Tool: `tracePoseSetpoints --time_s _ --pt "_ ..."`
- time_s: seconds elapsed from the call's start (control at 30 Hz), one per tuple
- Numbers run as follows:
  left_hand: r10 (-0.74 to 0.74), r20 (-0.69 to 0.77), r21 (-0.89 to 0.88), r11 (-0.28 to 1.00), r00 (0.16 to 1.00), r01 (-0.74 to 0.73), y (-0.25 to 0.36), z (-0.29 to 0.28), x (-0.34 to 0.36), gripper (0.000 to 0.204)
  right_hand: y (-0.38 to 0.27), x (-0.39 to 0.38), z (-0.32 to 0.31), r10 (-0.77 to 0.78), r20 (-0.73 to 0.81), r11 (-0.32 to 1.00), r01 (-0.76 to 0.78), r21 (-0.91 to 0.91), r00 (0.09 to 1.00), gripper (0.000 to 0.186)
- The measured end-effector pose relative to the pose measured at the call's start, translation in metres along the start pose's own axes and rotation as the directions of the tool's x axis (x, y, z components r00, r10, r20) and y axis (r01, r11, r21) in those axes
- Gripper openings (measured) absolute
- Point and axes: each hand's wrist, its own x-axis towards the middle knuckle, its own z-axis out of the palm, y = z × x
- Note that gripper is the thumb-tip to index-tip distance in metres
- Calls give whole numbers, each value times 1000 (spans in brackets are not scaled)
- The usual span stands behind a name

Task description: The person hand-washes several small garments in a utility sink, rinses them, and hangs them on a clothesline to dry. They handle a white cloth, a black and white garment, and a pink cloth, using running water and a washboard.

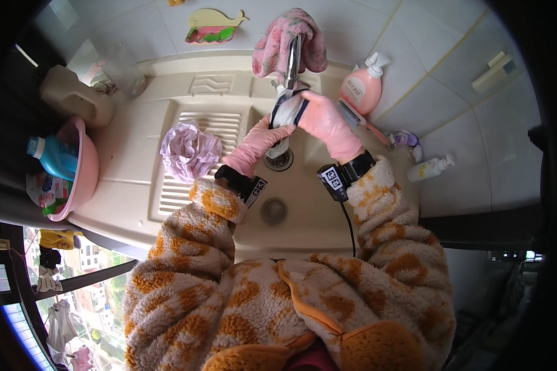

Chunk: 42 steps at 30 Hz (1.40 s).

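Both my hands wear pink gloves and are together under the metal faucet (293,65). Between them is a white cloth with dark navy edging (287,113), wet-looking and bunched. My left hand (263,141) grips its lower left side, fingers closed. On the upper right, my right hand (325,121) has its fingers closed around the dark edge. What kind of garment it is, I cannot make out. Below the cloth is a metal drain strainer (279,159) in the sink. A crumpled lavender cloth (190,151) lies on the ribbed washboard (213,123) to the left.
A pink towel (278,37) drapes over the faucet. Right of the sink stand a pink pump bottle (362,88), a brush (359,117) and a white pump bottle (430,168). At left, a pink basin (88,167) holds a blue bottle (54,157), beside a beige jug (74,98).
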Motion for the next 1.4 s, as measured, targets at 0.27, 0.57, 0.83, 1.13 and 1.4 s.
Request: tracePoseSetpoints --time_s 0.27,0.57,0.83,1.13,1.4 --pt "-151 -37 -720 689 988 78 -17 -15 29 23 -8 -24 -21 -286 -193 956 294 14 939 39" --pt "-68 -115 -727 686 991 -37 10 15 26 51 80 -23 -9 -473 -73 461 176 -870 878 71" --pt "-170 -236 -689 724 957 -42 -20 17 42 38 66 -8 -6 -556 -150 265 3 -964 818 27" --pt "-73 -138 -314 949 988 26 -36 1 20 27 8 -29 9 -139 -207 829 0 -559 968 33" --pt "-2 -225 -371 925 974 -84 -13 8 -4 30 9 -9 2 -78 39 915 87 -394 996 38"
